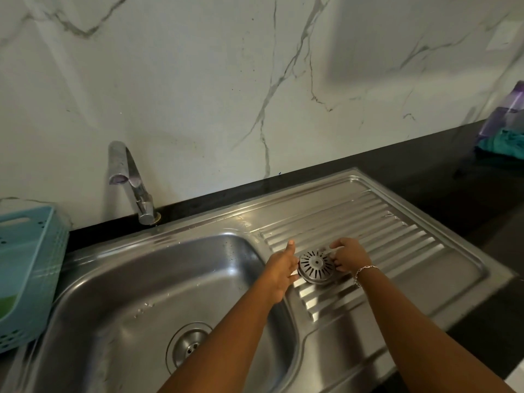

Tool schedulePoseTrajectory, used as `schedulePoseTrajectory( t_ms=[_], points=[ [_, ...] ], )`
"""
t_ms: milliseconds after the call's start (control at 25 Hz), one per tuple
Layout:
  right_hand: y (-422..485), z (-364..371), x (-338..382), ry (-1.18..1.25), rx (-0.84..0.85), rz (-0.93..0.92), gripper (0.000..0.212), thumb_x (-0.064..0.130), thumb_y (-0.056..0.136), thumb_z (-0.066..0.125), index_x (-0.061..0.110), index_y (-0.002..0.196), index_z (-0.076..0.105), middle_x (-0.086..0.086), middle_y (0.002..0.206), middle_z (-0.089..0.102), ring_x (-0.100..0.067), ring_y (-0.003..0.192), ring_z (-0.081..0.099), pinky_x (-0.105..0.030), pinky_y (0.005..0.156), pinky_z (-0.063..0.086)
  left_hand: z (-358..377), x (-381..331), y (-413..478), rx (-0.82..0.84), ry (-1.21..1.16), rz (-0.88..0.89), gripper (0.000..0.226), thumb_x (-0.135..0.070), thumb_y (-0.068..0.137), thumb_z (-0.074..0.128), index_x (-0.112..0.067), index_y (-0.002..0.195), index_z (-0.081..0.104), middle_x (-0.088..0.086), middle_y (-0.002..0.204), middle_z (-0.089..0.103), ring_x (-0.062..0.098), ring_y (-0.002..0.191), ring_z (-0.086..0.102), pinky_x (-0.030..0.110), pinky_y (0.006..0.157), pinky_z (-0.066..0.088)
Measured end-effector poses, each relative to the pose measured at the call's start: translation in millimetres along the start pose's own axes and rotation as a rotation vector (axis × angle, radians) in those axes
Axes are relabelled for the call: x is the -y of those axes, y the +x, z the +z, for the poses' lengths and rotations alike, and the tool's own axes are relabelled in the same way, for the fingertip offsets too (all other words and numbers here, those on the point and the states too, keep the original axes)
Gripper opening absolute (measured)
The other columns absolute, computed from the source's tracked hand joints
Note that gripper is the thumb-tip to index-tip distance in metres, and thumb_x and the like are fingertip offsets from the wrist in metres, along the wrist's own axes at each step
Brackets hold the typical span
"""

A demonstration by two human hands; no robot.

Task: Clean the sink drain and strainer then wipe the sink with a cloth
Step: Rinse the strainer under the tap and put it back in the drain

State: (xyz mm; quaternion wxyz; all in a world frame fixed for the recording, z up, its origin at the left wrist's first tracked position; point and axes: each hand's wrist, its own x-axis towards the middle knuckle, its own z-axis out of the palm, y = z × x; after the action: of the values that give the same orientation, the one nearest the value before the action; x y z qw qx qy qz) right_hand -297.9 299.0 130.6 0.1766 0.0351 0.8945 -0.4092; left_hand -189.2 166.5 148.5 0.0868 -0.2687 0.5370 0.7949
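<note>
While the round slotted strainer (317, 265) sits on the ribbed draining board (397, 236), at about three o'clock from the sink (141, 279) bowl, both hands close on it from either side. At its nine o'clock edge the left hand (283, 266) holds it, thumb sticking up and fingers tucked against the rim. At its three o'clock edge the right hand (350, 255), with a thin bracelet (365, 272) on the wrist, grips it with curled fingers; a pale streak by those fingertips is too blurred to name. Down in the bowl the open drain (189, 343) lies at about six o'clock. A chrome tap (133, 182) rises at the bowl's twelve o'clock, against the veined marble wall (198, 80). Just off the sink at nine o'clock stands a light blue basket (25, 268). Far out at two o'clock on the black tabletop (439, 165), a crumpled teal cloth (507, 144) lies below a purple pack (507, 109).
</note>
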Motion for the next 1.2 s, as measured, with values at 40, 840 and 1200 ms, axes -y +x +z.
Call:
schedulePoseTrajectory(
  t_ms=[40, 840, 1200],
  points=[
    [1, 1, 2, 0.022, 0.021, 0.028, 0.019, -0.009, 0.083, 0.045, 0.001, 0.092, 0.060, -0.005, 0.068, 0.054, -0.018, 0.060, 0.051, -0.029, 0.051, 0.047, 0, -1, 0, 0.004, -0.007, -0.006, 0.064, -0.044, 0.095, 0.037, -0.002, 0.142, 0.026, 0.020, 0.146, 0.038, 0.029, 0.136, 0.037, 0.040, 0.113, 0.034],
    [-50, 48, 83, 0.534, 0.468, -0.064, 0.029, -0.017, 0.082, 0.051, 0.011, 0.074, 0.053, -0.010, 0.070, 0.057, -0.019, 0.059, 0.058, -0.021, 0.043, 0.053, -92, -3, -36, -0.247, 0.186, 0.240, 0.026, -0.011, 0.095, 0.046, -0.002, 0.115, 0.060, 0.011, 0.098, 0.060, 0.021, 0.093, 0.052, 0.026, 0.081, 0.043],
    [-95, 172, 140, 0.412, 0.768, -0.169, 0.025, -0.016, 0.081, 0.055, 0.008, 0.077, 0.057, -0.008, 0.068, 0.061, -0.015, 0.060, 0.060, -0.023, 0.053, 0.052, -204, 11, -98, -0.548, 0.125, 0.293, 0.021, -0.004, 0.093, 0.047, -0.013, 0.080, 0.062, 0.003, 0.072, 0.060, 0.012, 0.066, 0.052, 0.023, 0.065, 0.044]
  ],
)
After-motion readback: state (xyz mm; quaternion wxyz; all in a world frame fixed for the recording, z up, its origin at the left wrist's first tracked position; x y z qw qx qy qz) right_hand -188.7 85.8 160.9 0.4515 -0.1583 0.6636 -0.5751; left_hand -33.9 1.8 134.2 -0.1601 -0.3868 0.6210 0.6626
